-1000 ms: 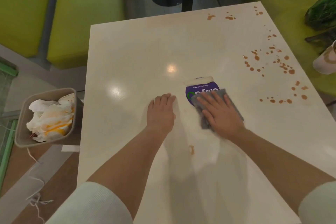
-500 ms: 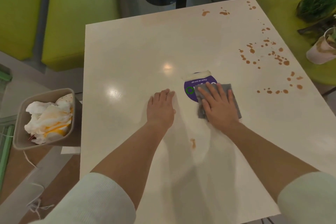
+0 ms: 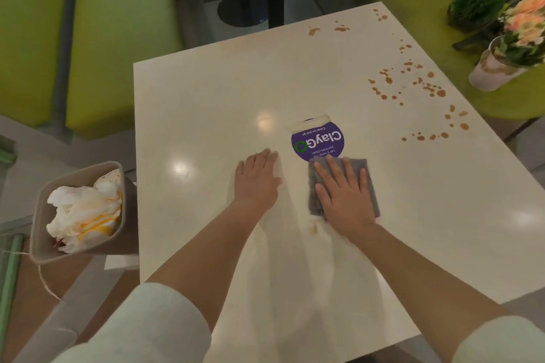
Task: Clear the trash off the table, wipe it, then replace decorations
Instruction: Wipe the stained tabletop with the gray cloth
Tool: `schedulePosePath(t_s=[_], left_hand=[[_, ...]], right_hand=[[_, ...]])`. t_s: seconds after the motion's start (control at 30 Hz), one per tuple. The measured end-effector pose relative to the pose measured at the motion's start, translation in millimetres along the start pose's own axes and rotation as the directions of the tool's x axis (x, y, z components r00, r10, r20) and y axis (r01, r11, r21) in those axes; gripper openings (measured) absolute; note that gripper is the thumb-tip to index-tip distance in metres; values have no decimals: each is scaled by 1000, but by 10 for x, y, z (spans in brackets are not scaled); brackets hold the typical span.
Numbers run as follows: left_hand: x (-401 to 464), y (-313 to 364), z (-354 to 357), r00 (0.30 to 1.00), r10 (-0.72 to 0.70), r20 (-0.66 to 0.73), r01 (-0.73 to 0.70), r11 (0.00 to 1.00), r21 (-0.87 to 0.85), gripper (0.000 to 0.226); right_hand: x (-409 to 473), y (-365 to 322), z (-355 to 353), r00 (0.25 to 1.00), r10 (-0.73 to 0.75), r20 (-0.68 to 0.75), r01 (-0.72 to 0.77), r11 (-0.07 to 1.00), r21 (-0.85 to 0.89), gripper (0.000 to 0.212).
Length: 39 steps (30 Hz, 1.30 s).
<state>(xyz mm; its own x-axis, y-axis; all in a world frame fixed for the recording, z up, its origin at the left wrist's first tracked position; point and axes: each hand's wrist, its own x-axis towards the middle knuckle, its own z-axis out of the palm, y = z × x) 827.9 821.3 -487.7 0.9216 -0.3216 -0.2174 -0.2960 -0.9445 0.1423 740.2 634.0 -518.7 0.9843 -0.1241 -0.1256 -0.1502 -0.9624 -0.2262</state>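
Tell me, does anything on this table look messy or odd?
Yes. Brown sauce splatters dot the far right part of the white table, unwiped, and one small spot sits by the grey cloth under the right hand. The round purple sticker has a peeling top edge.

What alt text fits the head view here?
Right hand presses a grey cloth flat on a pale table; left hand rests flat beside it. Brown spatters remain far right; a purple sticker lies ahead.

Table [image 3: 206, 97] open ahead; bin [image 3: 38, 215] flanks left edge
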Motion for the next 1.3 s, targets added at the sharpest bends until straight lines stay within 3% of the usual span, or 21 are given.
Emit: schedulePosePath(t_s=[0.1, 0.2, 0.27, 0.37, 0.47, 0.53, 0.63, 0.67, 0.83, 0.93, 1.0, 1.1, 1.17, 1.3], left_hand=[[-15, 31, -4, 1000, -1, -23, 1, 1000, 0, 62], [-62, 47, 3, 997, -16, -82, 15, 1000, -7, 55], [-138, 76, 25, 988, -24, -154, 16, 998, -55, 45], [-200, 165, 52, 976, -37, -216, 3, 988, -156, 36], [-189, 302, 38, 973, 5, -233, -43, 987, -158, 35], [-157, 393, 23, 973, 26, -228, -66, 984, -166, 34], [-121, 515, 17, 955, 52, -293, -91, 988, -122, 33], [-95, 559, 8, 952, 55, -301, -91, 990, -105, 36], [20, 770, 4, 967, 137, -214, -162, 981, -104, 51], [101, 903, 29, 968, 152, -197, -182, 973, -142, 51], [177, 1027, 22, 973, 155, -171, -181, 973, -144, 49], [343, 1245, 15, 975, 189, -119, -203, 972, -120, 49], [442, 1410, 43, 987, 127, -95, -140, 981, -138, 49], [630, 1774, 91, 996, 14, -89, -23, 995, -101, 51]], right_hand=[[-416, -345, 131, 989, -149, 16, 149, 989, 6, 57], [-735, -194, 166, 951, -306, 37, 307, 951, -37, 52], [-715, 106, 89, 964, -265, 23, 266, 962, -64, 51], [-458, 450, -66, 998, -59, 13, 60, 995, -80, 56], [-291, 297, -36, 991, 134, -10, -134, 991, -14, 64], [-370, 50, 24, 997, 79, -25, -79, 997, 10, 63], [-556, 79, 47, 960, -274, 60, 278, 957, -77, 55], [-532, 251, -3, 948, -309, 73, 315, 945, -89, 54], [-205, 1007, -230, 998, -29, 60, 35, 994, -103, 65], [-60, 781, -223, 994, 114, 7, -113, 993, -11, 67], [-117, 593, -189, 1000, 3, -13, -3, 1000, 23, 57], [-190, 840, -205, 955, -293, 46, 294, 956, -10, 50], [-104, 1242, -288, 962, -272, 32, 273, 962, -28, 51], [160, 1713, -394, 996, -88, -21, 88, 996, 2, 54]])
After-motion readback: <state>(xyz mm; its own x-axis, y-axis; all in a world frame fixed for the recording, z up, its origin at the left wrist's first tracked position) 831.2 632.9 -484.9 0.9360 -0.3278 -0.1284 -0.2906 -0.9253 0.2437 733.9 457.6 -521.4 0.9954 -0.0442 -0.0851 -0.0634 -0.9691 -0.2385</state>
